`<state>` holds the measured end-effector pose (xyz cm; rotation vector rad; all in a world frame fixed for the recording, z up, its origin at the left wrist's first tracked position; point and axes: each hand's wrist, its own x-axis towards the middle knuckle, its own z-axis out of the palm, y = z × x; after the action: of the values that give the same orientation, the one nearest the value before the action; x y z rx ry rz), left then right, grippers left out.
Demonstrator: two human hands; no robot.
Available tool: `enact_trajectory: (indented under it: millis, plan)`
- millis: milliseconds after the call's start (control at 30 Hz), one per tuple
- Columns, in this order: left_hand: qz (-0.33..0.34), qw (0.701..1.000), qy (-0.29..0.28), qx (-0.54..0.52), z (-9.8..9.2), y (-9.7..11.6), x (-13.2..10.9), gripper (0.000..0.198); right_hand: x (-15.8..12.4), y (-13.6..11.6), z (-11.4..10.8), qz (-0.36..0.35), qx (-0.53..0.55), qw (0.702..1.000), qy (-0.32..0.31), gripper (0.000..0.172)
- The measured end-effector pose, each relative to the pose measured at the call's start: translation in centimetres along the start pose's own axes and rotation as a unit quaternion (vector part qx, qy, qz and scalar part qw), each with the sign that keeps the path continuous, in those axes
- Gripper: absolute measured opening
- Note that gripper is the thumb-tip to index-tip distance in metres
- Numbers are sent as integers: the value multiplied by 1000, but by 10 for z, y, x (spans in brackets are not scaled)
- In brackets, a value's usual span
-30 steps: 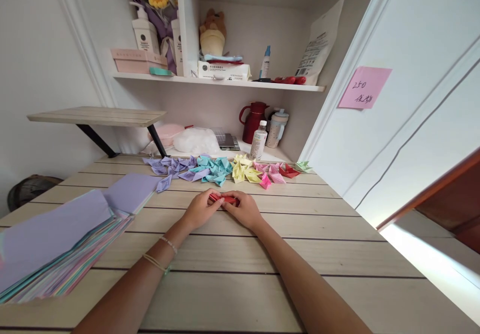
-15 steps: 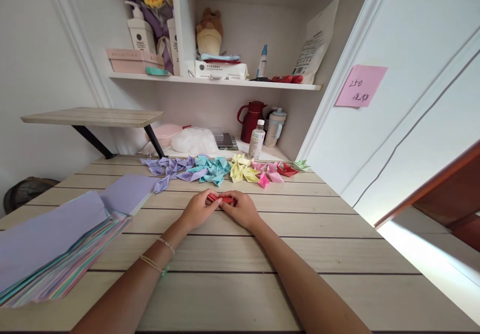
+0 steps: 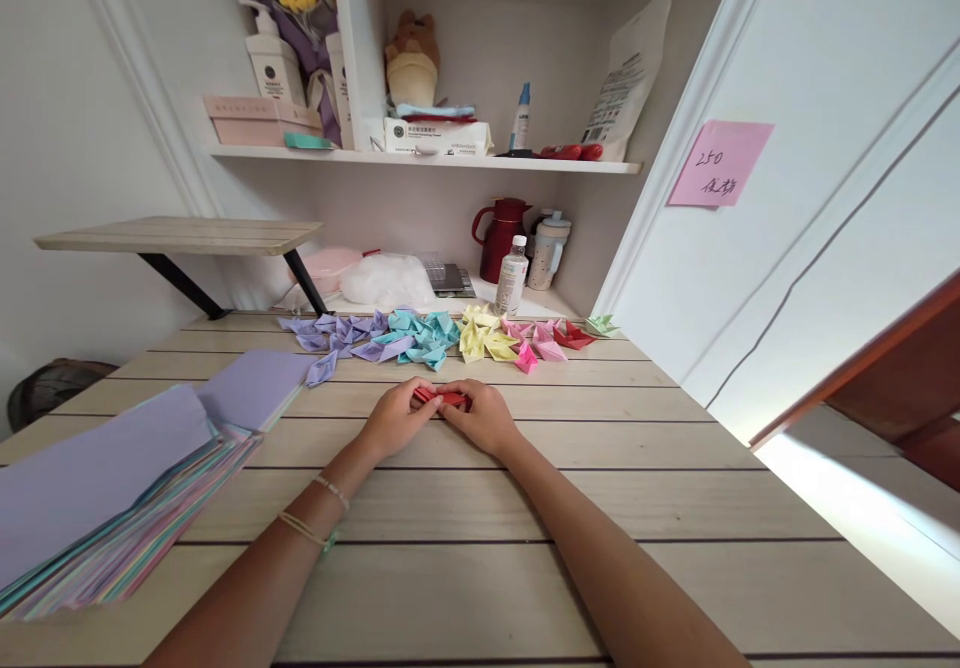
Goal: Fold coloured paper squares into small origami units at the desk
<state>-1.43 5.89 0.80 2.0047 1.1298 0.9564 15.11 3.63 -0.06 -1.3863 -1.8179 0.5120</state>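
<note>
A small piece of folded red paper [image 3: 451,398] is held between my two hands, just above or on the wooden tabletop [image 3: 420,588]; most of it is covered by fingers. My left hand [image 3: 400,418] closes on its left end, thumb along the near edge. On the right end my right hand [image 3: 484,416] grips it the same way, the thumbs nearly meeting. Beyond the hands lies a row of folded paper pieces: purple [image 3: 341,333], turquoise [image 3: 424,338], yellow [image 3: 484,338], pink [image 3: 546,340], red [image 3: 572,336] and green [image 3: 602,325].
At the left lies a fanned stack of coloured paper [image 3: 105,488], below a small raised shelf [image 3: 180,233] on black legs. Behind the row stand a clear bottle [image 3: 511,276], a red jug [image 3: 501,238] and a tumbler [image 3: 549,251]. A pink note [image 3: 721,163] sticks to the right panel.
The view has shifted very slightly. Both hands keep their hold on the red paper, with hardly any visible movement.
</note>
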Motion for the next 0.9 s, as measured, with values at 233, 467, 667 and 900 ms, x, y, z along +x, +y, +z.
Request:
enact_trajectory:
  millis: [233, 467, 667, 900]
  plan:
    - [-2, 1000, -5, 4, 0, -1, 0, 20, 0, -1, 0, -8, -9, 1000, 3, 26]
    - [3, 1000, -3, 2, 0, -2, 0, 21, 0, 0, 1, -7, -10, 1000, 5, 26]
    - [4, 1000, 3, -16, 0, -4, 1, 26, -1, 0, 0, -7, 15, 1000, 8, 27]
    - [9, 999, 10, -34, 1, -9, 3, 30, 0, -1, -1, -3, 22, 1000, 2, 27]
